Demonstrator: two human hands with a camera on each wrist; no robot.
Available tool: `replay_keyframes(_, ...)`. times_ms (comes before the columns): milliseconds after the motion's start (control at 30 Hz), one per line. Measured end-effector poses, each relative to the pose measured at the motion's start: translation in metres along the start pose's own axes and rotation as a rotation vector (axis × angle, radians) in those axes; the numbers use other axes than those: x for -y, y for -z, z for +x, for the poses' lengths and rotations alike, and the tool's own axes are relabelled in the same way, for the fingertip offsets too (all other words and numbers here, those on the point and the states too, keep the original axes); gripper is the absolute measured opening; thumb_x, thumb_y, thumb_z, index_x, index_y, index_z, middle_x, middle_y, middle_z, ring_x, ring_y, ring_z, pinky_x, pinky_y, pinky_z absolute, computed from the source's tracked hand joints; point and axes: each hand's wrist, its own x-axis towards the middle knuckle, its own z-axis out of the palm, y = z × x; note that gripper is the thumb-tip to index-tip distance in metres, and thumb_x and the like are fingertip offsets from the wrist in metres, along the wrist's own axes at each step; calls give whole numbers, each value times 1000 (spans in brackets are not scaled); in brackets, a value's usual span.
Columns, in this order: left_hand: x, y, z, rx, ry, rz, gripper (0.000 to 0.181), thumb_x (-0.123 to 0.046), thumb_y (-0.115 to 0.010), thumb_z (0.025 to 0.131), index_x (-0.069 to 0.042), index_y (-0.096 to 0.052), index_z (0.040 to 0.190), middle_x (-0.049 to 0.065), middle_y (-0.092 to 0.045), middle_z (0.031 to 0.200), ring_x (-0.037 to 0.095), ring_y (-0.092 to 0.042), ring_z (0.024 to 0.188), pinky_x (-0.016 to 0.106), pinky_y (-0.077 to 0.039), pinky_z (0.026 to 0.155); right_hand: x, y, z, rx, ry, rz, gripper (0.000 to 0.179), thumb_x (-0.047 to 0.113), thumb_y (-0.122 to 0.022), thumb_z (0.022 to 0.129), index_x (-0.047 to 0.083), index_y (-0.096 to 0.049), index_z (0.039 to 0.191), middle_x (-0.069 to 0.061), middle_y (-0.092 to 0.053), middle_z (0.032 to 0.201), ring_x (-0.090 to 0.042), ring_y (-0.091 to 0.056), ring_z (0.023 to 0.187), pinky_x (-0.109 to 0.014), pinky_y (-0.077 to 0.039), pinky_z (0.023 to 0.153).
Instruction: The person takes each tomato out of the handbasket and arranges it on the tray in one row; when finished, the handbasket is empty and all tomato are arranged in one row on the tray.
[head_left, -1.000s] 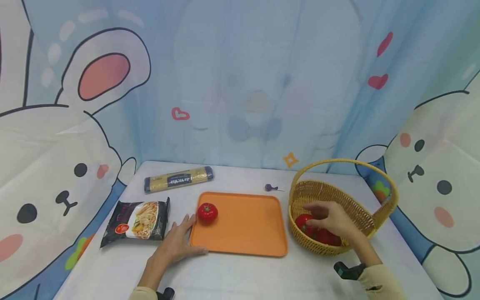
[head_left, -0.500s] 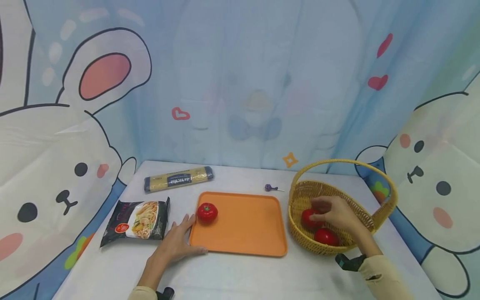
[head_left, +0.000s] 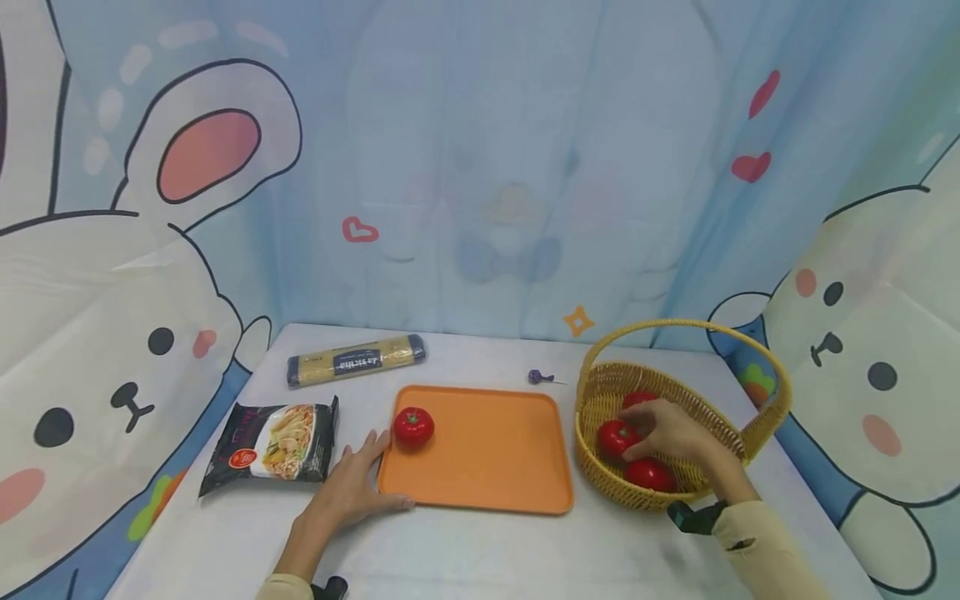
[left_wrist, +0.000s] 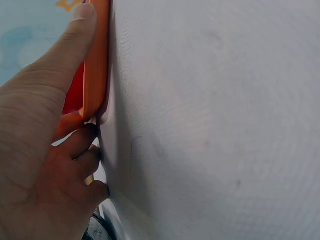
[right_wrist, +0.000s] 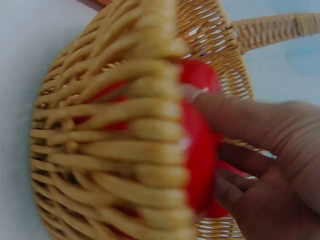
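Left hand (head_left: 352, 492): spread against the tray (head_left: 487, 450), I judge to steady it.
Right hand (head_left: 675, 429): in the basket (head_left: 630, 497), at tomatoes (head_left: 615, 439); grip, I cannot tell.

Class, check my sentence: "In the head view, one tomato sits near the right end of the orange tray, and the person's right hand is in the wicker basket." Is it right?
One detail is wrong: the head view shows the tomato near the left end of the orange tray. The right hand is indeed in the wicker basket.
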Motion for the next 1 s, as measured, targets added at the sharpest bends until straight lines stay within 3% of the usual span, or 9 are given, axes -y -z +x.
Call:
replay_keyframes(200, 2, 0, -1, -2, 9, 4, 123, -59, -99, 69, -15, -40, 168, 26, -28, 173, 70, -16, 152, 85, -22, 119, 1, -9, 7, 9, 12, 7, 68, 23, -95, 84, 1, -68, 142, -25, -67, 137, -44, -61, 123, -65, -62, 96)
replay_keyframes(433, 2, 1, -1, -6, 1, -6, 122, -58, -99, 69, -14, -41, 168, 26, -28, 173, 70, -16, 152, 84, -22, 119, 1, -5, 23, 31, 74, 9, 61, 22, -96, 83, -3, -72, 133, -18, -74, 125, -33, -69, 113, -56, -63, 98)
replay_keyframes(667, 3, 0, -1, -12, -13, -19, 121, -57, -99, 70, -14, -42, 167, 26, -29, 173, 69, -15, 153, 83, -21, 121, 1, -3, 31, 61, 36, 33, 64, 23, -96, 82, -5, -71, 134, -19, -73, 127, -32, -68, 113, -53, -63, 98)
replay_keyframes(1000, 2, -2, 1, -16, -20, -21, 120, -56, -99, 70, -14, -42, 167, 26, -29, 173, 70, -16, 152, 84, -23, 119, -3, 0, 27, 22, 107, 172, 57, 25, -92, 87, -2, -73, 133, -16, -74, 126, -31, -67, 112, -42, -64, 93)
